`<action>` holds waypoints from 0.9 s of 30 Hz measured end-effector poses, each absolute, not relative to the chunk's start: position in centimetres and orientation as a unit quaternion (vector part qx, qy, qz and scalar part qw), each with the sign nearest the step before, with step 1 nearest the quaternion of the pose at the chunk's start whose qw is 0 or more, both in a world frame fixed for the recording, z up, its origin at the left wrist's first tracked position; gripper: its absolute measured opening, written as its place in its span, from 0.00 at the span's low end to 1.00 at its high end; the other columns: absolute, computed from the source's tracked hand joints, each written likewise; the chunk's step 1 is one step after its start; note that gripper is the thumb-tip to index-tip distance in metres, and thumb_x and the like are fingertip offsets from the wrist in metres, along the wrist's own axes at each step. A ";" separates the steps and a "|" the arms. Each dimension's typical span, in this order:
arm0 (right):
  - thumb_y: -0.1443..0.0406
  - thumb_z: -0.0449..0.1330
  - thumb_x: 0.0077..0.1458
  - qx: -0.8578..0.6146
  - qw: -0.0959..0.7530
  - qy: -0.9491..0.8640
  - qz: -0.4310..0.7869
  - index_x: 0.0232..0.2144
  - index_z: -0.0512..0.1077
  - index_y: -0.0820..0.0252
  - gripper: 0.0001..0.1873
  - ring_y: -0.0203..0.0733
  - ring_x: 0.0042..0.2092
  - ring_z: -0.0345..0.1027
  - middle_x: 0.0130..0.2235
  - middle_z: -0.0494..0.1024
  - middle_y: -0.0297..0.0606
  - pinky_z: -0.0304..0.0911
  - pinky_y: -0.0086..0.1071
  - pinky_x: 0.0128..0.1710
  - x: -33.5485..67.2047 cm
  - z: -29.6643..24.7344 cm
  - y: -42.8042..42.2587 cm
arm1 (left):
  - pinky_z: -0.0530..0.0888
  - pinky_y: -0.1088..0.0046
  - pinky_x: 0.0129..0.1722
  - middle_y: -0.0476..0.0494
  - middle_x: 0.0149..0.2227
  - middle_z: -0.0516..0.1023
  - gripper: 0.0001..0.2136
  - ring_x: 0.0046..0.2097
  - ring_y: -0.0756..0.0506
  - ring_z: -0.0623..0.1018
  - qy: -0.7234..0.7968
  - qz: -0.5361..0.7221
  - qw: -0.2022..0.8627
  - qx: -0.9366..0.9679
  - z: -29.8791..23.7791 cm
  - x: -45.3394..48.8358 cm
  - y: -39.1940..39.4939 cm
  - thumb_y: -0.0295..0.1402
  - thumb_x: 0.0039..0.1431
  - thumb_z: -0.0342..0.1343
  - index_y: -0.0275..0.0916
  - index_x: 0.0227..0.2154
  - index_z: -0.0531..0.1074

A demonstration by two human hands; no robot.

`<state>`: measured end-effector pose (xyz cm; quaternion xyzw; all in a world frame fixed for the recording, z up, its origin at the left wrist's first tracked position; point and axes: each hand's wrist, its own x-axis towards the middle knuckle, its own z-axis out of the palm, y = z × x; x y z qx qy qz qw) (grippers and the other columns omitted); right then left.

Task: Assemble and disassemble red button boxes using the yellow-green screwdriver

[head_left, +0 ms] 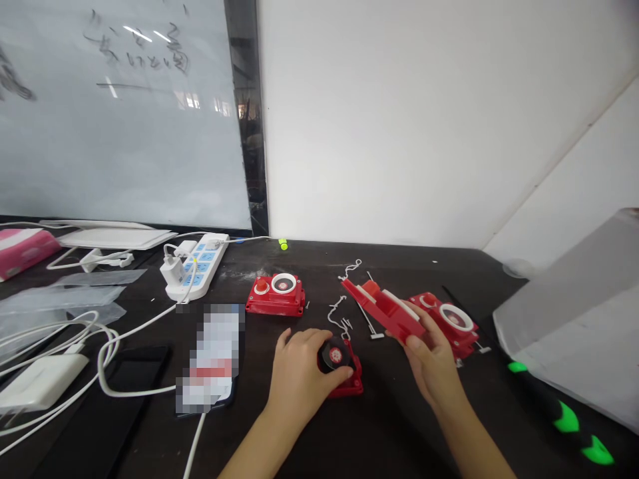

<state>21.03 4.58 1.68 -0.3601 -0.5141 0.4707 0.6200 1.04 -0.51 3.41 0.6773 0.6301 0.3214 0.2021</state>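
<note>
My left hand has its fingers curled round a black round disc with a red-and-white label, at a red base on the table. Whether the disc touches the base I cannot tell. Raised and tilted in my right hand is a red housing cover with an orange-red button and a white ring, seen from its side. A red alarm box with a button and white-ringed disc stands further back. Another red alarm box sits behind my right hand, which partly covers it.
Wires, screws and a metal rod with a crosspiece lie between the boxes. To the left are a power strip, a phone and white cables. A black-and-green handled tool lies at the right.
</note>
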 end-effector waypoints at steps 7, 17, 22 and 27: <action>0.59 0.65 0.42 -0.361 0.620 -0.516 0.468 0.44 0.69 0.54 0.24 0.50 0.47 0.68 0.47 0.73 0.43 0.64 0.43 0.46 21.0 1.7 4.6 | 0.54 0.48 0.55 0.44 0.43 0.77 0.22 0.46 0.38 0.74 0.634 0.323 0.194 0.675 3.4 1.0 -0.6 0.40 0.38 0.65 0.43 0.40 0.71; 0.62 0.64 0.43 -0.385 0.609 -0.557 0.412 0.45 0.68 0.54 0.24 0.48 0.46 0.68 0.47 0.72 0.42 0.66 0.39 0.44 20.9 1.7 4.5 | 0.47 0.46 0.58 0.38 0.58 0.61 0.41 0.59 0.35 0.60 0.613 0.390 0.159 0.669 2.7 0.3 -0.5 0.45 0.37 0.65 0.44 0.55 0.54; 0.68 0.68 0.36 -0.419 0.613 -0.636 0.212 0.50 0.63 0.51 0.37 0.51 0.53 0.60 0.52 0.66 0.41 0.62 0.41 0.48 19.2 2.7 2.7 | 0.56 0.57 0.58 0.41 0.62 0.51 0.43 0.61 0.37 0.55 0.510 0.578 0.221 0.598 3.1 -0.4 -0.7 0.45 0.42 0.63 0.46 0.58 0.47; 0.64 0.69 0.36 -0.326 0.479 -0.776 0.251 0.54 0.59 0.47 0.41 0.51 0.51 0.64 0.52 0.66 0.40 0.66 0.38 0.45 16.0 5.5 1.3 | 0.69 0.57 0.51 0.38 0.62 0.54 0.52 0.56 0.33 0.65 0.341 0.599 0.445 0.572 4.3 -1.4 -0.9 0.54 0.35 0.62 0.47 0.61 0.38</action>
